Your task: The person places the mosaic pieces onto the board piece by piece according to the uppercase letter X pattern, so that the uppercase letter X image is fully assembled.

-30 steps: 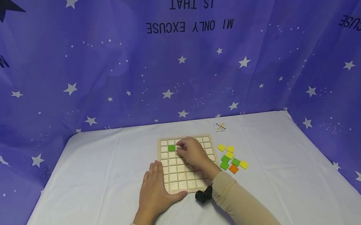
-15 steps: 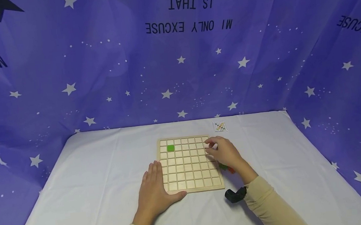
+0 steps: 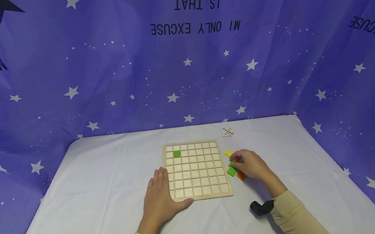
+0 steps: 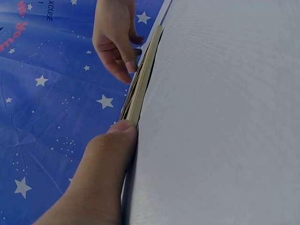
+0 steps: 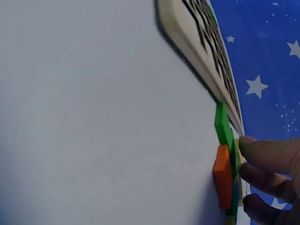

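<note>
Currently, left hand lies at the lower left of the wooden board, centre-bottom of the head frame. Its fingers are straight and together along the left edge; the thumb is spread wide along the bottom edge. It has hold of nothing; thumb tip touches the board in the left wrist frame.

Right hand is over the loose tiles, right of the board. Thumb and fingers partly bent, tips spaced apart in the right wrist frame; cannot tell whether a tile is pinched.

Tiles, partly hidden by that hand: yellow tile at the upper left of the group, green tile at its lower left, orange tile at the bottom. One green square sits in the board's second row, second column from upper left.

Small printed card lies on the white cloth, above the board's upper right. Starry purple curtain behind.
</note>
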Demonstrator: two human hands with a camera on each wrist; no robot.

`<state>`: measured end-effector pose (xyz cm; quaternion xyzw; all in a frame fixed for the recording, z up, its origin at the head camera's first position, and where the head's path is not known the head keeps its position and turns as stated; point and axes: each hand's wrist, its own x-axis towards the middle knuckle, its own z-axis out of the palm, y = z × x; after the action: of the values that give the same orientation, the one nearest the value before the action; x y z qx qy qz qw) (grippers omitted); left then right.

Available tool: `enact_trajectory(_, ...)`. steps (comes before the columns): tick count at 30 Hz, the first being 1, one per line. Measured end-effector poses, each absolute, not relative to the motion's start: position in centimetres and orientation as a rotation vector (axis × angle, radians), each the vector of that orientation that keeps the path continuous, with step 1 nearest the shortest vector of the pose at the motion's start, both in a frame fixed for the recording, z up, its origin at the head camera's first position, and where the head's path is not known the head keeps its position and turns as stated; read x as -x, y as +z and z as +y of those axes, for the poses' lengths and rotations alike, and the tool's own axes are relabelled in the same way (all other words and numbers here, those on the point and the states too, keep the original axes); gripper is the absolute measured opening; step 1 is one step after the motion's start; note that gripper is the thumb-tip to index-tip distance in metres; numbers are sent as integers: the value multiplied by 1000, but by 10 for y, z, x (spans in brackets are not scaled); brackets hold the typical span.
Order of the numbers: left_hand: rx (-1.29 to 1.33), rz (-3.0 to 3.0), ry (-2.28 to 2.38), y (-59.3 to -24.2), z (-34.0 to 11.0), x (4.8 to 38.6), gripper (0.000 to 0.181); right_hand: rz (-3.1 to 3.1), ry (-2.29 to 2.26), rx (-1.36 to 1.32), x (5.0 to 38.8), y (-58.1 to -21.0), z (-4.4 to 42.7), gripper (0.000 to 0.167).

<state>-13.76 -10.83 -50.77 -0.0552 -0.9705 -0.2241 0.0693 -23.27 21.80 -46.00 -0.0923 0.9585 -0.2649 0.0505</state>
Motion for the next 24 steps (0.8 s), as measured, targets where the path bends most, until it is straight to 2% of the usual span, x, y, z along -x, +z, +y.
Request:
enact_trajectory(8, 168, -2922, -683, -507, -109, 138, 140, 2928, -747, 293, 232, -465, 221, 21)
enact_trajectory(24, 169, -2913, -677, -506, -109, 138, 139, 2780, -937, 428, 231, -468, 223, 15)
